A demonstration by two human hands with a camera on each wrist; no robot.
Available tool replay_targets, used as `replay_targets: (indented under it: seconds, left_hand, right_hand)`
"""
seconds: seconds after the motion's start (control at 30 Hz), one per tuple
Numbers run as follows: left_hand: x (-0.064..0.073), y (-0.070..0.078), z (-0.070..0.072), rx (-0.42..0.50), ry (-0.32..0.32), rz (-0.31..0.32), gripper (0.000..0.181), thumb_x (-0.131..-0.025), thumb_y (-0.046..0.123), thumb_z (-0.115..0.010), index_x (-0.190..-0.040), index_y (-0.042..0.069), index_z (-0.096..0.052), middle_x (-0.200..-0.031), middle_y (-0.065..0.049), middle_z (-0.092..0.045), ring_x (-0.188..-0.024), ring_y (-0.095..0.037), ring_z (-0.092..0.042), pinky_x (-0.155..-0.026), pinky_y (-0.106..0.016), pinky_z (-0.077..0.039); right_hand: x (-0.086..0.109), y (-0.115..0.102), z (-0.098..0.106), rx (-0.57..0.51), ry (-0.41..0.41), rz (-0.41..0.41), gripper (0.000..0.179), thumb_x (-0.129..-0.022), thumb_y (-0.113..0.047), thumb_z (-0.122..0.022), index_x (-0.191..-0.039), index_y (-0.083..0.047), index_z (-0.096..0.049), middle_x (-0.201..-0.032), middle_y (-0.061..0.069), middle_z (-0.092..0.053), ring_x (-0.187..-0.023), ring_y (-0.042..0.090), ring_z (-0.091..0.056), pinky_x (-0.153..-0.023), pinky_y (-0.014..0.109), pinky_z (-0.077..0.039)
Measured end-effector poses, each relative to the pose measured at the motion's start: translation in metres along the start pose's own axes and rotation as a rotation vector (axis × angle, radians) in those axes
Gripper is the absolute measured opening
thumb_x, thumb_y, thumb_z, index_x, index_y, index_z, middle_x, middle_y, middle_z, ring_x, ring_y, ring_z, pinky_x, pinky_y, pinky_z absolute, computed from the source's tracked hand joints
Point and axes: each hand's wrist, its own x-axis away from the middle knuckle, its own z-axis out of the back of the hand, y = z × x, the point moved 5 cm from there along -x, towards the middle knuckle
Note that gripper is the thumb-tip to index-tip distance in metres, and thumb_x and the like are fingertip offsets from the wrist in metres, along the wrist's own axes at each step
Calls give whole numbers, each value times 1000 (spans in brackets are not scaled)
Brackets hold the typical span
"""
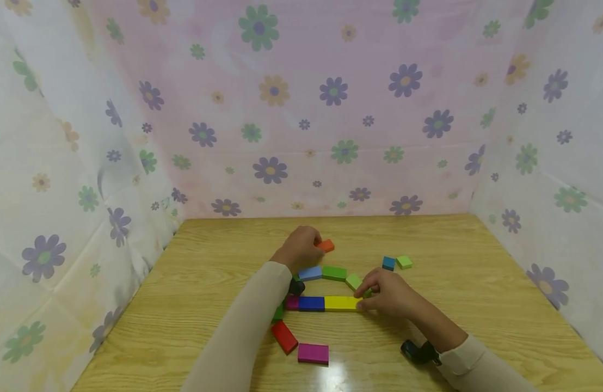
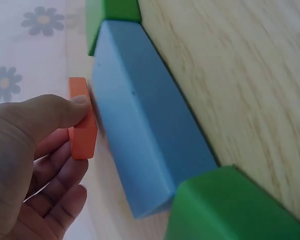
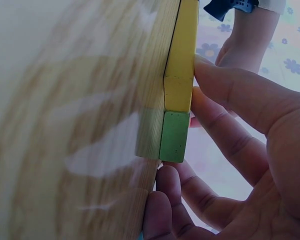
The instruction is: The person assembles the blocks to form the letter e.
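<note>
My left hand [image 1: 301,247] pinches a small orange block [image 2: 83,120] between thumb and fingers, behind an arc of blocks. A light blue block [image 2: 135,115] and a green block [image 1: 334,273] of that arc lie just in front of it. At the right end of a straight row, my right hand [image 1: 392,293] has thumb and index finger on a yellow block [image 1: 342,304]. A green block [image 3: 175,137] touches the yellow one beside these fingers. Left of the yellow in the row are a dark blue block [image 1: 311,304] and a magenta piece [image 1: 293,302].
A red block [image 1: 284,337] and a magenta block [image 1: 313,354] lie nearer the front of the wooden table [image 1: 208,245]. Toward the back right sit a small blue block [image 1: 388,263] and a lime block [image 1: 404,262]. Flowered cloth surrounds the table's back and sides.
</note>
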Motion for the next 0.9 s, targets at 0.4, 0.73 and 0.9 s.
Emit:
replay_targets:
  seconds: [0.4, 0.73, 0.9]
  left_hand:
    - [4, 21, 11, -97, 51, -110, 22, -88, 30, -82, -104, 16, -80, -98, 5, -71, -81, -13, -61, -76, -28, -54]
    - [43, 33, 25, -14, 89, -201, 23, -84, 31, -85, -102, 18, -80, -93, 8, -71, -79, -10, -61, -71, -25, -53]
    - [63, 44, 27, 7, 80, -226, 27, -84, 32, -86, -105, 16, -80, -94, 10, -71, -82, -7, -63, -75, -22, -55]
  right_hand:
    - [0, 2, 1, 3, 7, 6, 11, -82, -28, -89, -90, -27, -82, -109, -3, -65, -104, 17, -56, -86, 41, -51]
    - [1, 1, -1, 2, 9, -4, 10, -82, -26, -89, -89, -28, -82, -110, -3, -64, -104, 17, -57, -88, 42, -52]
    - [1, 2, -1, 2, 12, -9, 10, -82, -27, -89, -89, -28, -82, -110, -3, -64, -105, 17, -57, -90, 43, -52]
